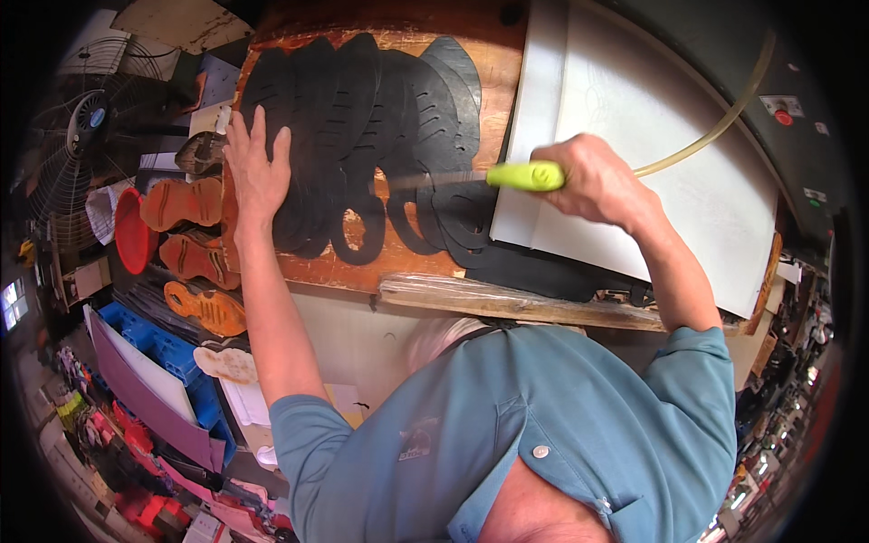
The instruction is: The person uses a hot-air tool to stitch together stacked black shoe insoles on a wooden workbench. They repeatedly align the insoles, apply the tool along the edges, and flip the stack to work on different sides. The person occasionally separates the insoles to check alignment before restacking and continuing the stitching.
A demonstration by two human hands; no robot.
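Black cut-out shoe-upper pieces [362, 109], slit and with rounded loops at their near ends, lie overlapping in a row on the worn wooden table [498, 100]. At the left end of the row my left hand [258, 172] rests with its fingers spread, beside and partly over the pieces. My right hand [593, 181] is closed round a lime-green air gun [525, 176]. Its thin nozzle, smeared by motion, reaches left over the pieces. From behind that hand a yellowish hose [715, 131] runs up to the far right.
A white board [634, 118] covers the table's right part. A plastic-wrapped wooden bar [507, 300] lines the near edge. Left of the table are orange patterned forms [186, 204], a red bowl-like object [133, 231], a fan [86, 118] and a blue crate [149, 339]. A dark machine panel has a red button [783, 117].
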